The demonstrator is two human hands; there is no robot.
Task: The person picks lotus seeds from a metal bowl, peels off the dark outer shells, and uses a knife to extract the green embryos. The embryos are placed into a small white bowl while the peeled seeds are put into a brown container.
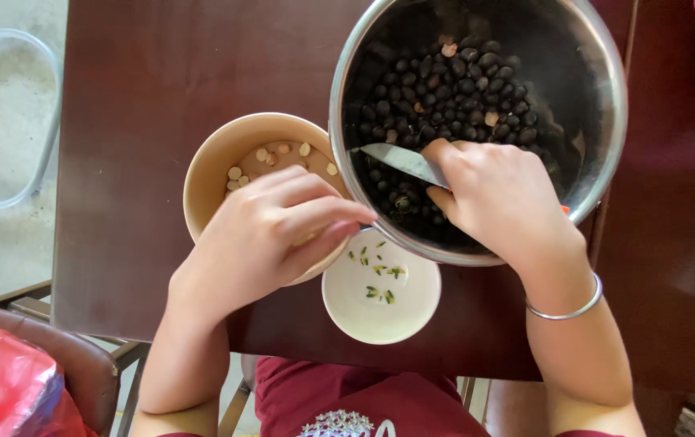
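Knife point(402, 162): lying over the steel bowl point(606, 105) of dark seeds point(461, 89), right hand point(501, 198) gripping its handle, fingers curled shut. Blade looking stiff, sharp; best held by the handle. Left hand point(271, 235) pinching a small pale kernel over the tan bowl point(210, 162). White cup point(380, 311) sitting on the bench point(145, 89).

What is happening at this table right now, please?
A person sits at a dark brown wooden table. The right hand holds a small metal knife over a large steel bowl of small black seeds. The left hand pinches something small, hidden by the fingers, above a beige paper bowl holding pale peeled kernels. A small white bowl holds a few green bits.
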